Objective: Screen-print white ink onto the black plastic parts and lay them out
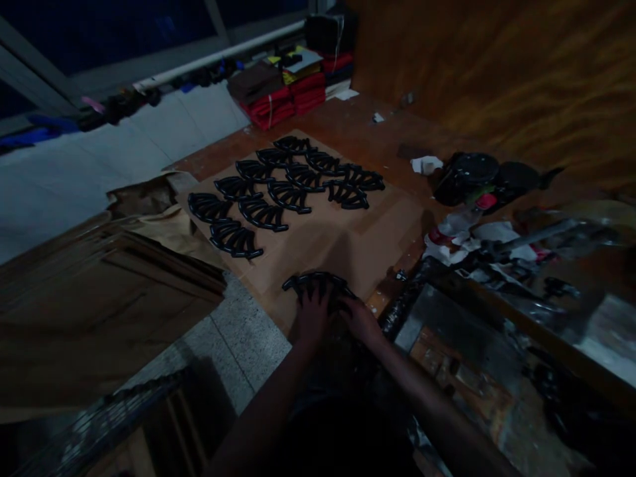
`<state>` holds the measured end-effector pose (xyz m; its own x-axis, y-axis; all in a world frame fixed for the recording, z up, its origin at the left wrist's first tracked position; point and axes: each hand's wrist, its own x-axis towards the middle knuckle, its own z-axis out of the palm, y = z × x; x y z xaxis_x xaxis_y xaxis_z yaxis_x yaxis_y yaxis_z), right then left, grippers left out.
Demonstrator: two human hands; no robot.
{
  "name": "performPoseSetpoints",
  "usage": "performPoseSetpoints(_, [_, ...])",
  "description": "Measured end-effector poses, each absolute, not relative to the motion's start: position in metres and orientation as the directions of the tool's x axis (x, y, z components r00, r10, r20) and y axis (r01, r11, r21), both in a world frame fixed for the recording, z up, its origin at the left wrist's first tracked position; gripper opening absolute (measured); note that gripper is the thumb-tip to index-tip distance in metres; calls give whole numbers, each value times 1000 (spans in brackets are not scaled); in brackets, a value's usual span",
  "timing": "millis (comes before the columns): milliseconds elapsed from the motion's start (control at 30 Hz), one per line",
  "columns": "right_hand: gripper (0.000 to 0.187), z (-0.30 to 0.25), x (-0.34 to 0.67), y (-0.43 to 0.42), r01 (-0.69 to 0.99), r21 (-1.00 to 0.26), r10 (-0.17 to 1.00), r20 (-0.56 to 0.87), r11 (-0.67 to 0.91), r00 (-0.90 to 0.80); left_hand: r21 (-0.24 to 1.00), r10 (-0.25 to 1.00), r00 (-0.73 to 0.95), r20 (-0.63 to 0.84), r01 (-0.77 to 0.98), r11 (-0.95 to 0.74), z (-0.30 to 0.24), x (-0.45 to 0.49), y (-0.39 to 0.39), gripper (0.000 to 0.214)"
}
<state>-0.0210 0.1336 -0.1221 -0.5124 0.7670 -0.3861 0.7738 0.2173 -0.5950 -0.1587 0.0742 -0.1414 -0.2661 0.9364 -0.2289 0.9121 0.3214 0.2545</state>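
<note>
Both my hands rest on a black fan-shaped ribbed piece (318, 281) lying at the near edge of a cardboard sheet (348, 245). My left hand (313, 315) presses its fingers, spread flat, onto the piece's left part. My right hand (360, 319) lies on its right part, fingers curled over the edge. Farther back on the cardboard, several identical black fan-shaped pieces (283, 195) lie in rows. The scene is dim.
A black round machine (470, 177) and crumpled white paper (472, 233) sit to the right on a cluttered metal bench (447, 331). Red stacked bundles (293, 93) stand at the back. Wooden boards (99, 291) lie left, and a wire grate (99, 424) is near.
</note>
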Motion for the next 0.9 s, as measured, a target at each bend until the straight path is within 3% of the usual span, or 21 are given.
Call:
performPoseSetpoints(100, [49,-111,-8,125,697,-681,813,-265,223,-519,447,952,-254,-173,841,306,-128,-180,80,57])
performPoseSetpoints(167, [53,-105,1,120,646,-719,850,-150,256,-504,634,939,-319,-128,702,325,-113,-198,89,61])
performPoseSetpoints(233, [55,-103,6,116,629,-726,873,-83,277,-481,842,912,-388,-134,441,311,-95,-217,103,67])
performPoseSetpoints(300, [53,-105,6,116,645,-708,870,-88,288,-485,971,904,-395,-165,94,219,-78,-234,119,77])
performPoseSetpoints(367, [51,-112,1,118,676,-665,840,-134,317,-525,982,917,-366,-158,-155,107,-66,-247,135,86])
performPoseSetpoints(400, [51,-117,-3,120,691,-635,819,-156,345,-552,977,919,-365,-149,-200,79,-62,-252,143,90])
performPoseSetpoints(567, [49,-146,-19,125,728,-452,756,-158,517,-635,989,919,-377,-117,-125,74,-64,-264,177,95])
performPoseSetpoints(667, [55,-157,-23,126,775,-371,742,-264,511,-616,985,926,-365,-95,-170,34,-72,-266,197,96])
performPoseSetpoints(767, [60,-160,-24,127,794,-368,703,-377,484,-603,978,936,-340,-92,-206,21,-78,-267,218,95])
performPoseSetpoints(900, [72,-164,-24,130,802,-384,700,-401,457,-590,986,963,-258,-82,-165,40,-84,-275,247,94])
